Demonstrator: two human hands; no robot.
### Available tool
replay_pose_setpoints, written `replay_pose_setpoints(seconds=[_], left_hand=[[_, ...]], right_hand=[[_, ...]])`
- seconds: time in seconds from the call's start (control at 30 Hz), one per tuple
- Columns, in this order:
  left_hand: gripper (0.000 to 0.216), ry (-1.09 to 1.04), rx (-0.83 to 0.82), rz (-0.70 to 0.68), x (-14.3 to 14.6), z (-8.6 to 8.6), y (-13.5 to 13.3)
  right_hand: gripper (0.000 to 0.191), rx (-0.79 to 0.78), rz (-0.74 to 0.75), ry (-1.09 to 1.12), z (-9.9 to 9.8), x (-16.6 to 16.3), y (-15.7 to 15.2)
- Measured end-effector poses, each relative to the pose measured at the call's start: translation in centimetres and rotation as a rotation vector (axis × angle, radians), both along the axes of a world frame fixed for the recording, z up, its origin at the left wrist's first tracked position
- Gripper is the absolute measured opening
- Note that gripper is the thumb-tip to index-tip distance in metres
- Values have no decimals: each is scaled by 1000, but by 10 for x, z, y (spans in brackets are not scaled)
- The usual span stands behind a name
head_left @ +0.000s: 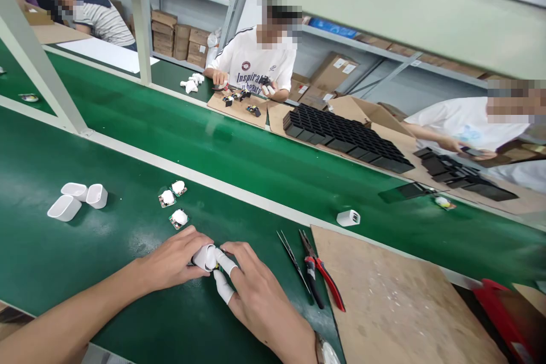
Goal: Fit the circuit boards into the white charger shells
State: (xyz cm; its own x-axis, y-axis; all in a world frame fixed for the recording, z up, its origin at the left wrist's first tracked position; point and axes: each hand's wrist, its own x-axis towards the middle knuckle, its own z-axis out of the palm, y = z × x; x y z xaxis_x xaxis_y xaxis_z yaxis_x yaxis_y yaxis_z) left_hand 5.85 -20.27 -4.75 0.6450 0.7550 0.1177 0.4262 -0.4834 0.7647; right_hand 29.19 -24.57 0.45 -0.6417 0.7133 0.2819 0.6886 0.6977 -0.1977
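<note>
My left hand (173,261) and my right hand (256,290) meet on the green mat near its front edge. Together they pinch a small white charger shell (206,256) with a bit of green circuit board showing at its end. White finger cots cover the thumb and forefinger of my right hand. Three small circuit boards with white parts (173,202) lie just beyond my left hand. Three empty white shells (77,199) sit farther left on the mat.
Tweezers (292,259) and red-handled cutters (322,276) lie right of my hands, beside a cardboard sheet (392,296). A white charger (348,218) rides the green conveyor belt (256,159). Three other people work across the belt, with black trays (345,136) and cartons.
</note>
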Motion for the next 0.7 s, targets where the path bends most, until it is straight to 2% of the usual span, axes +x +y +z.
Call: replay_pose_setpoints(seconds=[0.17,0.33,0.47,0.53,0.7], left_hand=[[45,17,-14,-15,-2,-1,0],[41,36,-74,-17,-3,3,0],[40,51,-105,3,-5,6,1],[41,64,-112,16,-5,6,1],[35,71,-82,29,-5,3,2]], right_hand=[[15,20,28,-7,2,0,1],[15,-42,47,66,-2,-4,2],[38,-121,65,137,-10,-7,7],[40,-138,79,177,-11,-8,11],[30,45,131,153,-13,-9,21]])
